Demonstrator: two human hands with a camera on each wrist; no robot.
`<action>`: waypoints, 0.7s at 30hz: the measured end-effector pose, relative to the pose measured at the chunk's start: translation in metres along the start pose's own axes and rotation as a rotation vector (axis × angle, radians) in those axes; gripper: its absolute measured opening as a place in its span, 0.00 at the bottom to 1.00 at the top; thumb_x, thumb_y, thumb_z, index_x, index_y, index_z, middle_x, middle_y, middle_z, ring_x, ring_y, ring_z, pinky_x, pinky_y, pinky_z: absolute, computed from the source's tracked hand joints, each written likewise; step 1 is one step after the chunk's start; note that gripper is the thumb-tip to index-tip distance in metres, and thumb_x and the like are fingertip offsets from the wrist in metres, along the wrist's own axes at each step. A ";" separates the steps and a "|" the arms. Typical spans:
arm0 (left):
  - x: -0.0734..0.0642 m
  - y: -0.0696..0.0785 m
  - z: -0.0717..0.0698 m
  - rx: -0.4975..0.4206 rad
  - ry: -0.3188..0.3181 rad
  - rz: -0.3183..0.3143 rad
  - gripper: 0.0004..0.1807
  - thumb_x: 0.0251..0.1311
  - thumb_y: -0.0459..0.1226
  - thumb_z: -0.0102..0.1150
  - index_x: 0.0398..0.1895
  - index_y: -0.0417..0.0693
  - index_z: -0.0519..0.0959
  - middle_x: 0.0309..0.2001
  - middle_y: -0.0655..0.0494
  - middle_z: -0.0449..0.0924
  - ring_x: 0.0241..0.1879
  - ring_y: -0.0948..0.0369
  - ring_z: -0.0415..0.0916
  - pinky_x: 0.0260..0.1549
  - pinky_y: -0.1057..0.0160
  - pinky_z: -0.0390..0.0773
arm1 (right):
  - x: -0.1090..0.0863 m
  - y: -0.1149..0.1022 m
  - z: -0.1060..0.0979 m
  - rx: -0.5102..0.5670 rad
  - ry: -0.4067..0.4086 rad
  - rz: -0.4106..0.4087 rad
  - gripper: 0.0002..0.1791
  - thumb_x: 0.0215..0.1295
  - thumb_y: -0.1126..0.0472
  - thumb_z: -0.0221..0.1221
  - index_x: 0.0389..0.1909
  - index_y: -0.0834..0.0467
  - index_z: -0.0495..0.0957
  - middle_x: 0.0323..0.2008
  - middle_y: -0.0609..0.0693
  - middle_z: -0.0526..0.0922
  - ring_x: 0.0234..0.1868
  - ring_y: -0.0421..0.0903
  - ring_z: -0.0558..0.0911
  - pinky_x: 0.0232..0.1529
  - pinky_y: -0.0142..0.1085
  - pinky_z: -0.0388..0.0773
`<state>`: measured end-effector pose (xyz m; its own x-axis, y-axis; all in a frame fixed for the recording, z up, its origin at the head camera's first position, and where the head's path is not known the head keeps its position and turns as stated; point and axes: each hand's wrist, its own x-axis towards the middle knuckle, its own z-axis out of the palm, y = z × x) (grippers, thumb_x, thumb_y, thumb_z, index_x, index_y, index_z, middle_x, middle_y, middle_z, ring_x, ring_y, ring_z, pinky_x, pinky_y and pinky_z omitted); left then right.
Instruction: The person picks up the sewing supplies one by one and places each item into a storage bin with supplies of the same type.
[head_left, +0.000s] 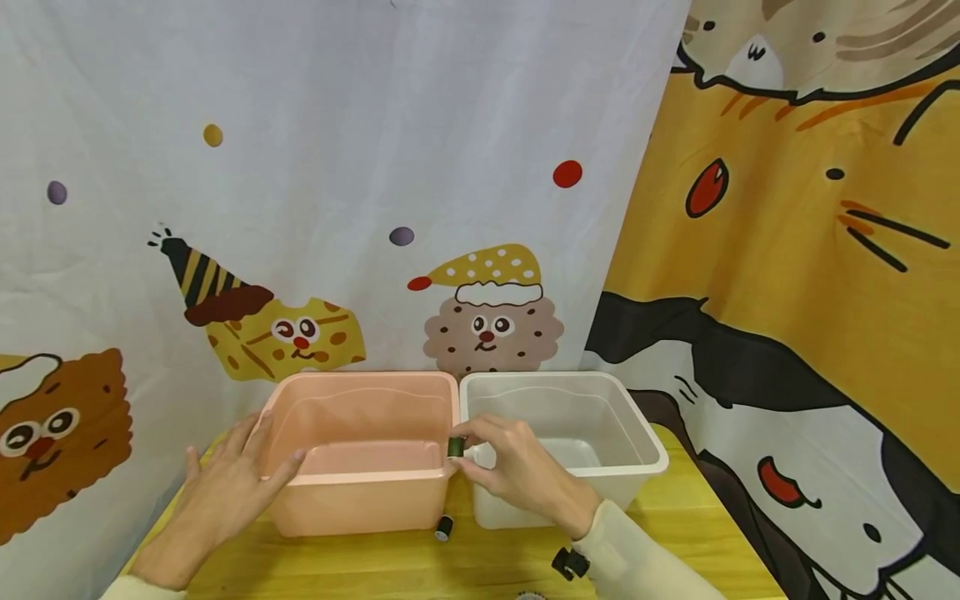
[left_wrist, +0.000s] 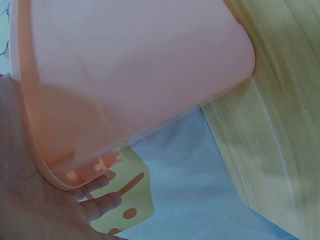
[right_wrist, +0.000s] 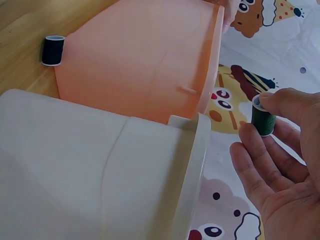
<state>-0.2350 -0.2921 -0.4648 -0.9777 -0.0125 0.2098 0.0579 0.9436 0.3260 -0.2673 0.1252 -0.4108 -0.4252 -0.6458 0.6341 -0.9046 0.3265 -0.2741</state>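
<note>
My right hand [head_left: 517, 467] pinches a dark green spool of thread [head_left: 456, 447] between thumb and fingertips. In the right wrist view this green spool [right_wrist: 263, 118] is held level with the bins' rims. The hand is over the place where a peach-pink plastic bin [head_left: 360, 504] and a white plastic bin [head_left: 495, 510] meet side by side. At the pink bin's left end, my left hand [head_left: 228, 479] rests on the rim with its fingers spread. A black spool of thread [head_left: 444, 527] stands on the table by the pink bin's front right corner.
Both bins stand on a yellowish wooden table [head_left: 337, 567]. A small black object [head_left: 570, 563] shows beside the right sleeve. Part of a round pale thing [head_left: 532, 595] peeks in at the bottom edge. Behind hangs a white cartoon-printed cloth [head_left: 315, 183], with an orange one to the right.
</note>
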 end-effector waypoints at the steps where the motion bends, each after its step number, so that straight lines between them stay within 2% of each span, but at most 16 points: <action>1: 0.000 0.000 0.000 0.002 0.002 0.000 0.57 0.73 0.74 0.38 0.86 0.38 0.52 0.82 0.28 0.51 0.76 0.25 0.53 0.59 0.06 0.35 | 0.001 0.001 0.000 -0.002 0.002 0.005 0.16 0.69 0.64 0.72 0.56 0.54 0.84 0.47 0.46 0.90 0.45 0.38 0.90 0.50 0.22 0.84; 10: -0.001 -0.002 0.000 0.015 -0.009 0.003 0.57 0.73 0.75 0.37 0.85 0.36 0.56 0.82 0.28 0.52 0.77 0.25 0.53 0.59 0.06 0.36 | 0.007 0.007 0.001 0.017 0.034 0.000 0.16 0.67 0.66 0.72 0.54 0.56 0.85 0.45 0.49 0.90 0.43 0.41 0.91 0.49 0.23 0.85; 21: 0.000 -0.002 0.000 0.011 0.003 0.011 0.57 0.74 0.74 0.38 0.86 0.37 0.52 0.83 0.28 0.51 0.77 0.25 0.51 0.59 0.06 0.34 | 0.020 0.010 0.000 0.000 0.017 0.035 0.18 0.68 0.63 0.73 0.57 0.59 0.85 0.48 0.49 0.90 0.44 0.40 0.91 0.49 0.25 0.86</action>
<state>-0.2346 -0.2938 -0.4653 -0.9764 -0.0031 0.2158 0.0663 0.9471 0.3139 -0.2849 0.1159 -0.4009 -0.4564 -0.6219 0.6363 -0.8890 0.3492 -0.2962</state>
